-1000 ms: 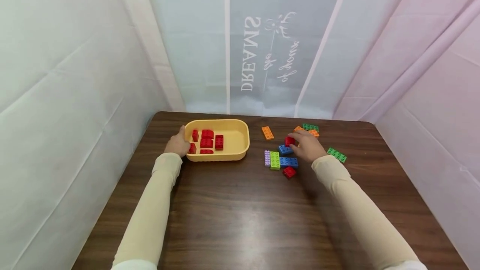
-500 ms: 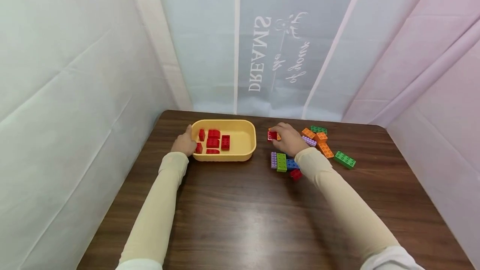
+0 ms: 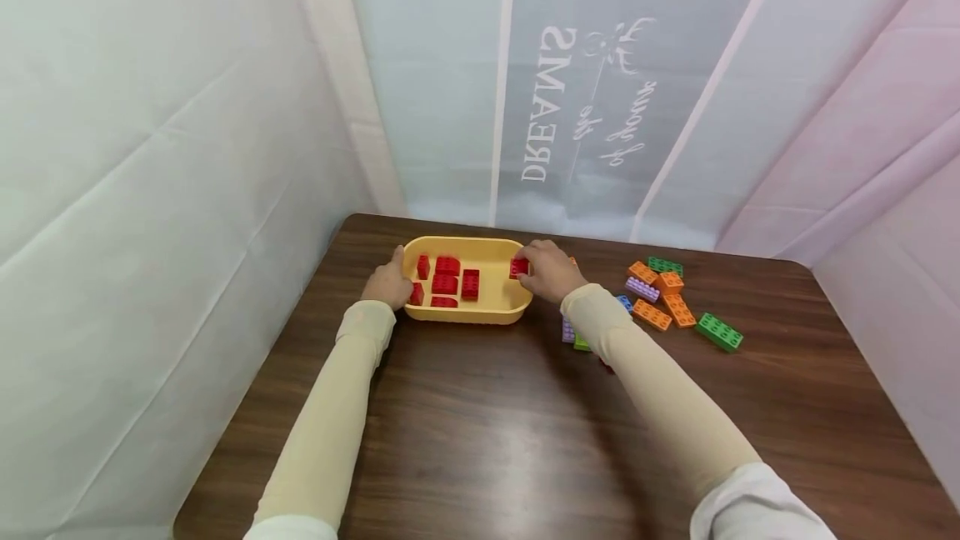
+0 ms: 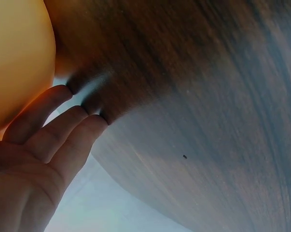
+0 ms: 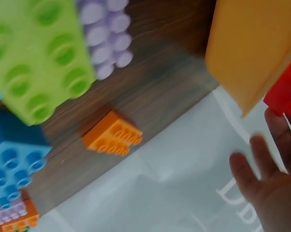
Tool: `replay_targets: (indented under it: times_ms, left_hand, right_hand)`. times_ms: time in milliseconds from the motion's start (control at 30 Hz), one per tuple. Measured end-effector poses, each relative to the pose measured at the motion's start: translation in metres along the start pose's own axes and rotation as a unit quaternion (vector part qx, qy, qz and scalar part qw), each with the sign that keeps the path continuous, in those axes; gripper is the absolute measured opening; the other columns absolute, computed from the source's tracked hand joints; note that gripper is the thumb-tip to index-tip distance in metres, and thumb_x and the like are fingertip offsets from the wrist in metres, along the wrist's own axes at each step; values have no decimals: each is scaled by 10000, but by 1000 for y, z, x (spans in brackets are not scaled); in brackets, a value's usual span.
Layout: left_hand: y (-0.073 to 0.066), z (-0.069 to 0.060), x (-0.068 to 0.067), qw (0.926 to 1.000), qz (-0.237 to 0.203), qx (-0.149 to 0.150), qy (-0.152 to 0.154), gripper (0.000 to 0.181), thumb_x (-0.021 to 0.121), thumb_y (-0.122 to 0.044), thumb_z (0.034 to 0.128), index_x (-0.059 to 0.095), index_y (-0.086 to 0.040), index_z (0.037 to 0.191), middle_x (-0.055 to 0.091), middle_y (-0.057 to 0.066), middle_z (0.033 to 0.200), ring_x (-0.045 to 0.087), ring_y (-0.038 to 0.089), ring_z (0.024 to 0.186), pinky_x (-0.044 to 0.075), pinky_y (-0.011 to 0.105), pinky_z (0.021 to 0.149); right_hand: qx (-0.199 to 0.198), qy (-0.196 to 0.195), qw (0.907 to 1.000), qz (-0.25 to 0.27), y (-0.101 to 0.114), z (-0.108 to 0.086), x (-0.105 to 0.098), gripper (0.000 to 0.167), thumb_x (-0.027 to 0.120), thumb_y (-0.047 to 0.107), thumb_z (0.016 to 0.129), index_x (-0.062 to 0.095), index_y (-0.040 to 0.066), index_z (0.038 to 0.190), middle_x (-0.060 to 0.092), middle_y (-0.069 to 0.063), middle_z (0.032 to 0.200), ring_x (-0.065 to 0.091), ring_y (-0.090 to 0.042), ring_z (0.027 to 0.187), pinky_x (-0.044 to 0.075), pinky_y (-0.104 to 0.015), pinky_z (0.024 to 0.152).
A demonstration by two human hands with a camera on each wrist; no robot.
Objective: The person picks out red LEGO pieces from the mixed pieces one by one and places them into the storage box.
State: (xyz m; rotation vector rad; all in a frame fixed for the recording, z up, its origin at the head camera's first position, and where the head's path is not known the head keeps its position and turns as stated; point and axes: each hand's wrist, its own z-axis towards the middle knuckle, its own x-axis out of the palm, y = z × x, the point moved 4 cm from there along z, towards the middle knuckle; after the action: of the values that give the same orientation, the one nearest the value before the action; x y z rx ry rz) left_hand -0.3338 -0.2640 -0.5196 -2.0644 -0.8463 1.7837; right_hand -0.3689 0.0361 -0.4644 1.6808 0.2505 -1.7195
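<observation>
My left hand holds the left end of a yellow plastic tray at its rim. In the left wrist view several of its fingers reach down the tray's outer side; the thumb is out of that view. Over the tray's right end, my right hand pinches a red toy brick. The right wrist view shows this red brick just past the tray wall, other fingers spread. Several red bricks lie in the tray's left and middle part.
Right of the tray, loose orange, purple and green bricks are scattered on the dark wooden table. A lime green brick and a blue brick sit under the right forearm. White curtains stand behind.
My right hand has carried the red brick leftward from the brick pile to above the tray's right end. My left hand stays at the tray's rim. The head view has turned slightly left.
</observation>
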Motion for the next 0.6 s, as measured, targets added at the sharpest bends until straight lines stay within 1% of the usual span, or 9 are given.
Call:
replay_targets:
  times_ms: [167,233,333,400,467,500,533,600]
  left_hand:
    - [-1,-2,0,10000,46,32,-22,778,494,-121,955,111,-81,1631,649,256,1179,609,329,890,500,482,860]
    - [-1,-1,1,9999,112,19,-2,780,494,-118,957,103,-79,1631,658,253,1144,615,326,874,505,477,849]
    - [-2,0,2,9998,200,-27,-5,782,491,-118,961,91,-85,1633,668,245,1105,623,320,856,511,473,833]
    - [-3,1,2,9997,241,-25,-49,784,495,-118,961,93,-87,1633,675,241,1086,630,317,847,518,472,826]
    - [-3,2,3,9996,257,-9,-79,784,499,-120,961,97,-89,1633,680,236,1056,634,311,834,522,470,817]
    - [-3,3,3,9996,250,-13,-87,785,502,-123,962,99,-95,1634,687,226,1006,637,312,809,526,464,793]
    - [-3,4,4,9997,253,-14,-74,784,503,-124,963,99,-94,1634,688,212,959,637,305,788,527,456,775]
    - [-2,3,4,9996,276,-25,-89,786,509,-124,963,101,-96,1635,684,201,951,633,298,796,525,449,783]
  right_hand:
    - [87,81,9992,-373,3,15,11,321,718,191,912,699,40,1195,641,-162,1211,443,-393,1281,371,-566,1036]
    - [120,140,9990,-414,4,21,15,339,724,201,913,696,40,1210,631,-175,1243,424,-401,1310,363,-576,1044]
    - [201,220,9988,-399,4,30,23,347,728,224,919,693,49,1216,566,-194,1314,379,-400,1345,336,-578,1067]
    - [287,239,9988,-315,4,35,29,342,741,230,914,698,59,1207,473,-214,1421,304,-412,1403,297,-584,1096]
    - [394,287,9986,-216,4,39,34,338,752,232,910,702,70,1203,335,-233,1533,188,-428,1461,239,-591,1127]
    - [427,311,9984,-183,4,42,37,334,758,234,909,706,80,1200,262,-236,1581,130,-437,1479,212,-597,1137]
    - [454,339,9983,-164,4,44,39,333,763,236,907,709,88,1201,192,-232,1617,67,-441,1492,189,-603,1143]
    - [475,402,9979,-192,5,50,45,323,769,241,907,715,105,1195,110,-225,1647,5,-448,1496,164,-610,1148]
